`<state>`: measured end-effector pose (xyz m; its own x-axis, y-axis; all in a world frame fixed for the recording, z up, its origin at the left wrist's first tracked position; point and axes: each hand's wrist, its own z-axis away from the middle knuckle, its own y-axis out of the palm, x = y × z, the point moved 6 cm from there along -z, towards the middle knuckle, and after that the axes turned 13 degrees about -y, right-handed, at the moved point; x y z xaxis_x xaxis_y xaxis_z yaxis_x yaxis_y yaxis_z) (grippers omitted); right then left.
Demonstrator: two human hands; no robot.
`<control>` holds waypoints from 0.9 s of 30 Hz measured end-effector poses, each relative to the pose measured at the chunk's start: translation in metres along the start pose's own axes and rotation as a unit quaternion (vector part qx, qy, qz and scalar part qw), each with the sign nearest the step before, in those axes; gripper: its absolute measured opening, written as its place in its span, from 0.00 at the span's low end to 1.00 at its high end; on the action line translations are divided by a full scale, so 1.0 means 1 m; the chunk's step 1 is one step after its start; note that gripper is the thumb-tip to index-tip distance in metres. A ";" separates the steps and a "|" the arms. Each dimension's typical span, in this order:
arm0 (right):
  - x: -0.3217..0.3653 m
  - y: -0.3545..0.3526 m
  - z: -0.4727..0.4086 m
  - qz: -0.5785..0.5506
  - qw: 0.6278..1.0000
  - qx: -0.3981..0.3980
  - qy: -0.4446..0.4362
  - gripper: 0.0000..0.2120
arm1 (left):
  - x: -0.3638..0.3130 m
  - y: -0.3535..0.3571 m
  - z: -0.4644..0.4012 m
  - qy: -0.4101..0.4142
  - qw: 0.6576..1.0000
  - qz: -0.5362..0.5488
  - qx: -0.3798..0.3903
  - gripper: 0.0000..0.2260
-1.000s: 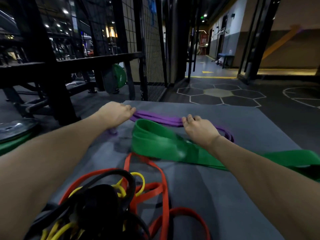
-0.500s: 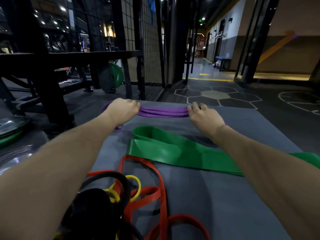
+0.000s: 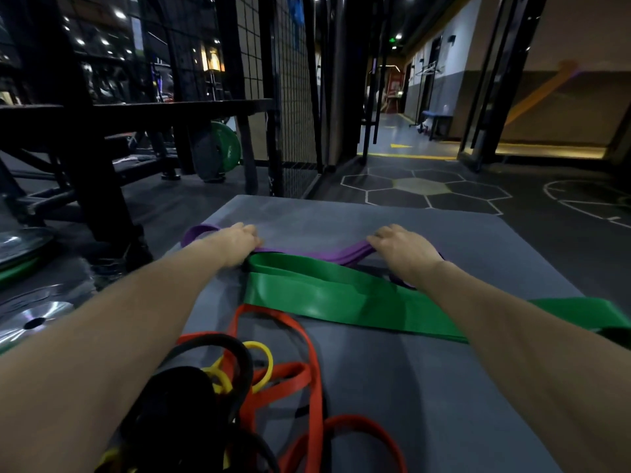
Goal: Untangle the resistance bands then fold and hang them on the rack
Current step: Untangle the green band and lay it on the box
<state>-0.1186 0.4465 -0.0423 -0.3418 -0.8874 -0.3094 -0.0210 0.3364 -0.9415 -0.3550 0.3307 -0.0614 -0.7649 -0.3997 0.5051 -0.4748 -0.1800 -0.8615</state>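
The flat purple rubber resistance band [image 3: 309, 252] lies stretched across the far part of the grey floor mat [image 3: 392, 387], pinned at each end: the left hand [image 3: 239, 242] and right hand [image 3: 403, 249] each curl down onto it, probably to straighten it for folding. Just nearer lies the wide green band [image 3: 341, 298] (already separated); the red, yellow and black bands [image 3: 259, 367] remain knotted nearest the person.

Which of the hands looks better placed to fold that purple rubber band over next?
Probably the left hand: the purple rubber band ends in a free loop just beyond it. The right hand holds the band partly behind the wide green band.
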 end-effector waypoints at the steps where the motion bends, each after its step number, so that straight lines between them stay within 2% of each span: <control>1: -0.002 0.000 0.002 -0.008 1.000 -0.016 0.012 0.23 | 0.001 0.002 -0.001 -0.012 1.000 0.004 -0.003 0.19; 6: -0.007 0.014 0.011 0.004 0.997 -0.040 0.070 0.29 | 0.006 0.011 -0.002 -0.072 0.997 0.012 0.009 0.17; 10: -0.008 0.011 0.010 0.004 0.997 -0.027 0.076 0.32 | 0.007 -0.001 0.002 -0.074 0.997 -0.025 -0.013 0.13; 12: -0.014 -0.001 0.009 0.040 0.996 -0.047 0.057 0.32 | 0.012 -0.012 0.002 -0.055 0.991 -0.091 -0.082 0.13; 14: -0.026 -0.013 0.010 0.108 0.991 -0.082 0.015 0.29 | 0.015 -0.031 0.002 -0.019 0.965 -0.126 -0.229 0.09; 16: -0.038 -0.011 0.012 0.169 0.981 -0.092 -0.011 0.24 | 0.014 -0.040 0.000 0.023 0.936 -0.128 -0.327 0.08; 18: -0.038 0.004 0.011 0.174 0.981 -0.076 -0.036 0.19 | 0.005 -0.024 -0.004 0.044 0.938 -0.143 -0.312 0.11; 20: -0.029 0.022 0.011 0.144 0.986 -0.056 -0.058 0.17 | -0.008 0.004 -0.006 0.082 0.952 -0.150 -0.255 0.17; 22: -0.027 0.036 0.011 0.096 0.994 -0.014 -0.050 0.23 | -0.010 0.024 -0.005 0.086 0.973 -0.128 -0.172 0.25; 24: -0.034 0.048 0.015 0.047 0.995 0.078 -0.040 0.28 | -0.005 0.027 -0.006 0.077 0.986 -0.115 -0.096 0.28; 27: -0.039 0.045 0.016 -0.044 0.985 0.169 -0.001 0.30 | 0.001 0.024 -0.014 0.041 0.994 -0.025 0.097 0.36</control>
<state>-0.0914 0.4916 -0.0741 -0.3500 -0.9095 -0.2245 0.2631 0.1346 -0.9553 -0.3733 0.3388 -0.0804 -0.7791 -0.3124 0.5435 -0.4268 -0.3707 -0.8249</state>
